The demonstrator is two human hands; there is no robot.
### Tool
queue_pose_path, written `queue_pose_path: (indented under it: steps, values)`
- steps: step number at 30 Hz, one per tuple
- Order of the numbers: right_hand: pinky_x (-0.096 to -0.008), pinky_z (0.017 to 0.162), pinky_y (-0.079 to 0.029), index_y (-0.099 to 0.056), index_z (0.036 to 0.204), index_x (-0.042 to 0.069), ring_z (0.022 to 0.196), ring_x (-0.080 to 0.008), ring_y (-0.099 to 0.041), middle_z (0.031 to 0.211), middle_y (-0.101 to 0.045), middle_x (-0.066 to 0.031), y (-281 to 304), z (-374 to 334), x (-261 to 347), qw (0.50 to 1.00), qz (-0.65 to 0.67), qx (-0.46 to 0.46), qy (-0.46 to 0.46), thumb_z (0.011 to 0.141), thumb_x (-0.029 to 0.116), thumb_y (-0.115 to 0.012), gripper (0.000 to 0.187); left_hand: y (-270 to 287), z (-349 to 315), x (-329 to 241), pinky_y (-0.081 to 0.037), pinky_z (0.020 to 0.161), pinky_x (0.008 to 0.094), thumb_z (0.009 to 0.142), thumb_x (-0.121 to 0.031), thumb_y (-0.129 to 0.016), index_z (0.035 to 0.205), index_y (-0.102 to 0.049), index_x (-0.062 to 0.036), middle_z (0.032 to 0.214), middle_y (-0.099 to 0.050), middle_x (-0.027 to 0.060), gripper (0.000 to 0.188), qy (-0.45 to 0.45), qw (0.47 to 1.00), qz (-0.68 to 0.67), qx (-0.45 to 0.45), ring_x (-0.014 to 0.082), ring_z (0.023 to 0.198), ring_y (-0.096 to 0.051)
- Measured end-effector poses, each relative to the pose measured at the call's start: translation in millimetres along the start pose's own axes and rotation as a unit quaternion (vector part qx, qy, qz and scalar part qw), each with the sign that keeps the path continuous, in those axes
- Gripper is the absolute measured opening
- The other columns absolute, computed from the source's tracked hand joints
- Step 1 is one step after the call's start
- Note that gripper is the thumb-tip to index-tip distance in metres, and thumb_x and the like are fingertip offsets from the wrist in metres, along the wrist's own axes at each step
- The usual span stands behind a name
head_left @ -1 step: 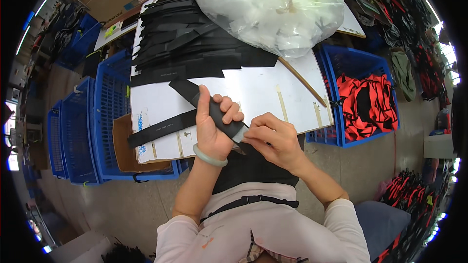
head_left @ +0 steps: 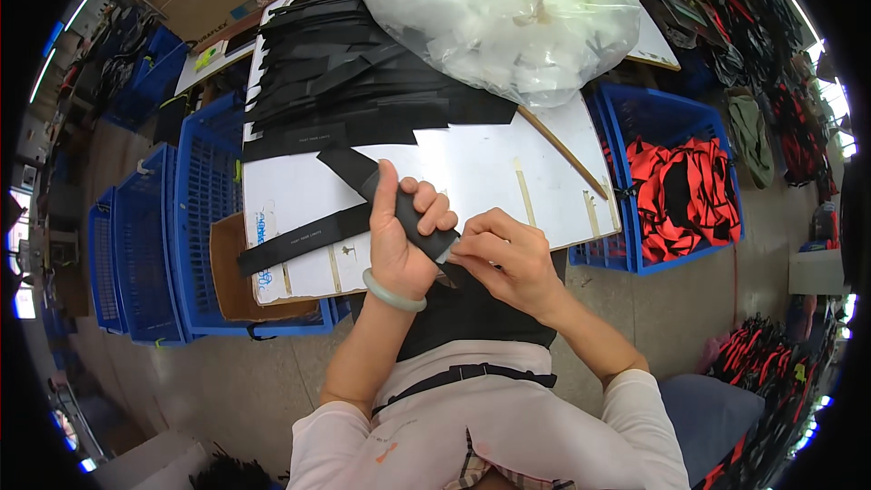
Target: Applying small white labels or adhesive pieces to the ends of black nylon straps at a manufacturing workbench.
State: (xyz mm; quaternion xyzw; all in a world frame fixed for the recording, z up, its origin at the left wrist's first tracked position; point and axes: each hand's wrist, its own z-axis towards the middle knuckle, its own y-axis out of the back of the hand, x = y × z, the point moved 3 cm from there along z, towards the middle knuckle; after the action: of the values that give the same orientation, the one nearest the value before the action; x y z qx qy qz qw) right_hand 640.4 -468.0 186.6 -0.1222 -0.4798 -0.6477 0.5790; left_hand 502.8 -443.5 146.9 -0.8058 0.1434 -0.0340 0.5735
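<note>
My left hand [head_left: 396, 249], with a pale bangle [head_left: 393, 294] at its wrist, is closed around a black fabric strap [head_left: 347, 169]. The thumb points up along it, and the fingers curl over its wide part. A small translucent whitish piece [head_left: 445, 255] shows at the strap's near end. My right hand [head_left: 510, 263] pinches that whitish piece between thumb and fingertips; its far edge is hidden by the fingers. Left of my left hand, another black strap [head_left: 299, 248] with small light print lies across the white tabletop [head_left: 472, 163].
Overlapping black straps [head_left: 336, 82] cover the table's far left. A clear bag of whitish pieces [head_left: 499, 18] sits beside them. Near the right edge lies a wooden stick [head_left: 564, 152]. Blue crates [head_left: 213, 141] flank the table; the right one [head_left: 685, 259] holds red-and-black fabric pieces [head_left: 685, 191].
My left hand and the strap have shifted very slightly to the right, toward my right hand. Less of the whitish piece shows between the hands.
</note>
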Motion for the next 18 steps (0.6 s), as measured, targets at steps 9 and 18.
queue_pose_path:
  steps: [9, 18]
  values:
    - [-0.0221, 0.059, -0.046, -0.058, 0.08, 0.001, 0.064, -0.0077, -0.054, 0.074, -0.06, -0.0026, -12, -7, -24, 0.945, 0.184, -0.006, -0.27, 0.073, 0.003, -0.079, 0.022, -1, -3, 3, -0.037, 0.05, 0.0269, 0.095, -0.046, -0.054, 0.08, -0.049, -0.0116, 0.064, -0.04, 0.0002, 0.038, -0.036, 0.998, 0.036, 0.046, 0.0105, 0.048, -0.036]
    - [-0.021, 0.062, -0.046, -0.058, 0.085, -0.001, 0.067, -0.0058, -0.055, 0.074, -0.061, -0.0018, -18, -18, -24, 0.92, 0.254, -0.039, -0.296, 0.076, 0.001, -0.075, 0.019, -13, -9, 6, -0.038, 0.048, 0.0253, 0.097, -0.046, -0.05, 0.082, -0.042, -0.0105, 0.064, -0.039, 0.0007, 0.039, -0.116, 0.97, 0.164, 0.14, 0.0102, 0.046, -0.037]
